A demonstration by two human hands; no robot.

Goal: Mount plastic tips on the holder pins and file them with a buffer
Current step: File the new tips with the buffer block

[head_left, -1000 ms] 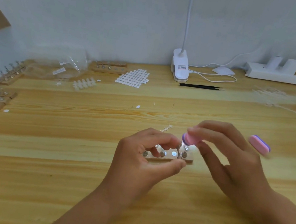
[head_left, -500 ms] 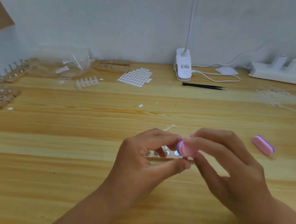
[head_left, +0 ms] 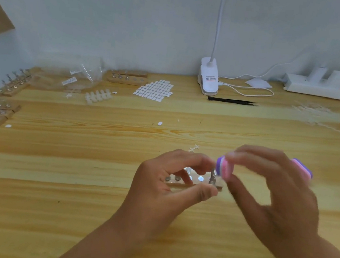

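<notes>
Head view, mid-filing: the left hand (head_left: 164, 178) pinches the holder (head_left: 196, 181) at the table's (head_left: 90, 205) centre, while the blurred right hand (head_left: 275, 190) grips the buffer (head_left: 225, 168) against the pin (head_left: 212, 177) at the holder's 3 o'clock end. The tip itself is too small to see. The other sockets (head_left: 200, 178) look bare, so I judge that most of the mounting and filing remains.

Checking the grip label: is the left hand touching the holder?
Touching. The head view shows the left hand gripping the holder: thumb on its near edge, fingers over its far side.
</notes>
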